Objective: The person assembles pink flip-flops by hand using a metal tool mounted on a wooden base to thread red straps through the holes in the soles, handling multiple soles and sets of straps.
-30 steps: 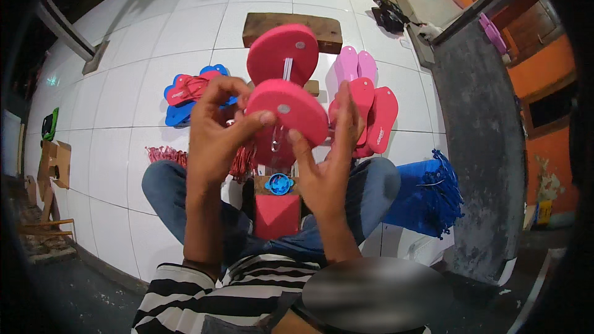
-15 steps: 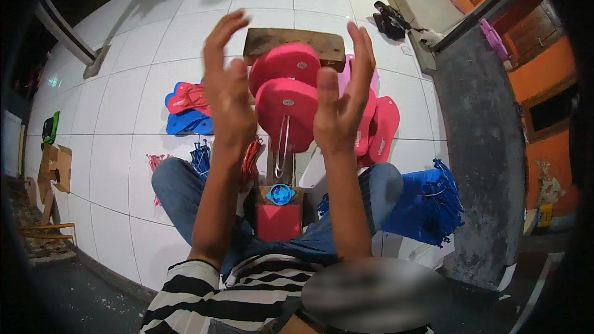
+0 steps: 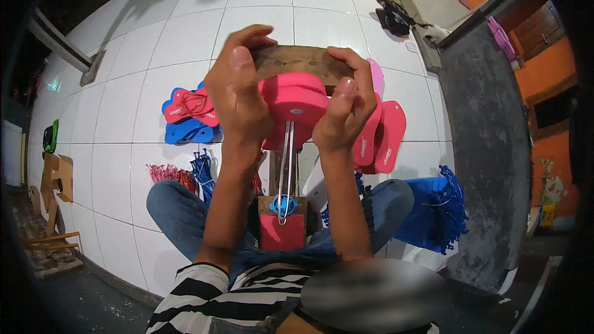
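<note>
Pink-red flip-flop soles (image 3: 294, 96) stand stacked in front of a wooden block (image 3: 300, 59). My left hand (image 3: 241, 96) is at their left side, its fingers curved toward the block and its thumb raised. At the right side is my right hand (image 3: 346, 108), cupped, with fingers and thumb apart. Neither hand visibly closes on the soles; whether the palms touch them I cannot tell. A long looped metal rod (image 3: 287, 164) runs from the front sole toward me, ending over a small blue round dish (image 3: 283, 204). A red pad (image 3: 283, 233) lies just nearer.
Red and blue flip-flops (image 3: 189, 108) lie at left, near bundled red straps (image 3: 173, 176) and blue straps (image 3: 203, 170). More pink-red soles (image 3: 388, 136) lie at right. Blue straps (image 3: 448, 207) rest beside my right knee. A black bag (image 3: 394, 15) is at the far right.
Both hands have come in closer around the soles, and their fingers are more curved. The front sole tilts away more, and the rod's near end shows lower, over the blue dish.
</note>
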Demonstrator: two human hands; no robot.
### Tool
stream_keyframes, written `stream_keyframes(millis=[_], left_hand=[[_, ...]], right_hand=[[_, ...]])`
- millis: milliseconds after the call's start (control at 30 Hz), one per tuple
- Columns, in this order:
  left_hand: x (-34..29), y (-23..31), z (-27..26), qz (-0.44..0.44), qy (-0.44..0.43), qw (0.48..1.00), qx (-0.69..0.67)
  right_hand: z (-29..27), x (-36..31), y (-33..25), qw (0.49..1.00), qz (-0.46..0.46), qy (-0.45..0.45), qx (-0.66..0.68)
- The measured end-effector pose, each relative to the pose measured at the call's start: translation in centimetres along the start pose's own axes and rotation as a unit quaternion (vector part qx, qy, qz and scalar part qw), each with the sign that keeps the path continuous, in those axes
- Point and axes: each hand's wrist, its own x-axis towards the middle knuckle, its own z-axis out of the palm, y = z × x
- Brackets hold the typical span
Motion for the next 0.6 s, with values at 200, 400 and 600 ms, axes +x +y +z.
stream_keyframes(millis=[200, 400, 600], left_hand=[[-0.1, 0.0, -0.4, -0.01, -0.017, 0.999, 0.042], [-4.3, -3.1, -3.2, -0.004, -0.01, 0.995, 0.101], [-21.1, -10.5, -12.5, -0.242, -0.093, 0.944, 0.202]], right_hand=[[0.0, 0.1, -0.5, 1.0, 0.023, -0.015, 0.008], [-2.6, -1.9, 1.3, 0.997, 0.063, -0.045, 0.015], [-14.5, -11.9, 10.5, 0.839, 0.13, -0.1, -0.518]])
